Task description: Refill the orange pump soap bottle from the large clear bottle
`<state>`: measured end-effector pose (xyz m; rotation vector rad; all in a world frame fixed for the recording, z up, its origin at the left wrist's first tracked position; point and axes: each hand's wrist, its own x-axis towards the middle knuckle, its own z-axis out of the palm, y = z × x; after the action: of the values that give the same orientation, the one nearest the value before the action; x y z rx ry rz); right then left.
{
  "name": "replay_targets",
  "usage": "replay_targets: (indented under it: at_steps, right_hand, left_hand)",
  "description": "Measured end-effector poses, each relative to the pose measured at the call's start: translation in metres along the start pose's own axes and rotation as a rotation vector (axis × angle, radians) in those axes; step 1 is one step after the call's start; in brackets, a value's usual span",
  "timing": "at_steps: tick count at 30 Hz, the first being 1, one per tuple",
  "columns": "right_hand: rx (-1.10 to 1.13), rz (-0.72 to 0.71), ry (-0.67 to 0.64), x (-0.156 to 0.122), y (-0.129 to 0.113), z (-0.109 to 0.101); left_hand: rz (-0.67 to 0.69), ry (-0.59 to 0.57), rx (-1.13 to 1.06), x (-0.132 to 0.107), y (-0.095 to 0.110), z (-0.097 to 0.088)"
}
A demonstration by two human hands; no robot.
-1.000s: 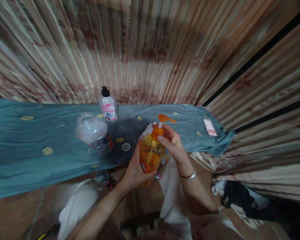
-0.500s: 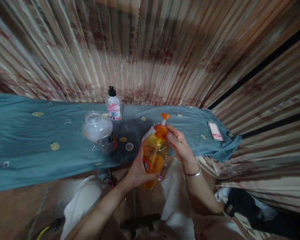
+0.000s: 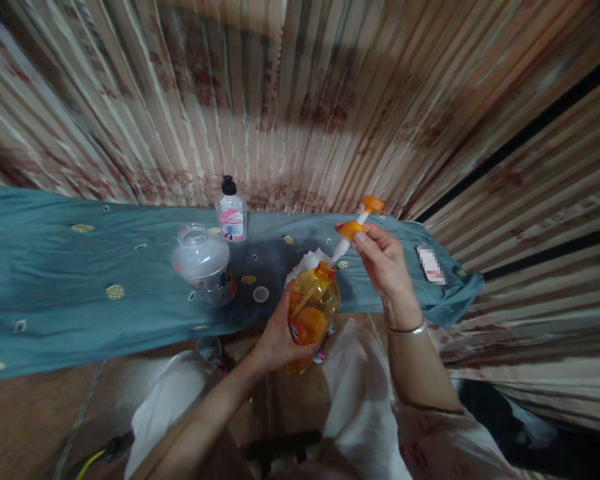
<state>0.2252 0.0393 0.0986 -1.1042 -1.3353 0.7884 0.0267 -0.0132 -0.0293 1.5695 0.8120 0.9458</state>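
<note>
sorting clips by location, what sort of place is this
Probably a curtained corner of a home, though I can't be sure: pleated beige fabric curtain with reddish print, long teal patterned cloth, and brown tiled floor.

Orange dispenser pump [image 3: 354, 229], seated on the amber bottle [image 3: 320, 313] half a second ago, now lifted off and tilted toward the frame's upper right. Its collar [image 3: 350, 232] clear of the neck [image 3: 325, 270], which shows bare; white lower stem [image 3: 341, 250] newly exposed above the mouth. Right hand [image 3: 386, 263] risen with it, farther right in frame, pinching the collar; silver bracelet [image 3: 407, 329] shifted likewise.
</note>
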Motion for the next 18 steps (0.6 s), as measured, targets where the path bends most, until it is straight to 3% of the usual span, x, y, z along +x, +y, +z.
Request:
replay_targets:
  at_steps: [5,10,12,18]
  right_hand:
    - [-0.119,-0.132,0.056,0.021,-0.020,-0.021]
    - [-0.212,-0.276,0.163,0.044,-0.058,-0.050]
    - [-0.226,-0.348,0.235,0.047,-0.073,-0.057]
    - [-0.190,-0.372,0.322,0.041,-0.100,-0.065]
  left_hand:
    - [-0.027,0.020,0.029,0.000,-0.003,-0.002]
    - [-0.008,0.034,0.025,-0.001,-0.009,0.000]
    - [-0.003,0.039,0.027,-0.001,-0.011,0.000]
    - [-0.016,0.061,0.001,-0.001,-0.010,-0.001]
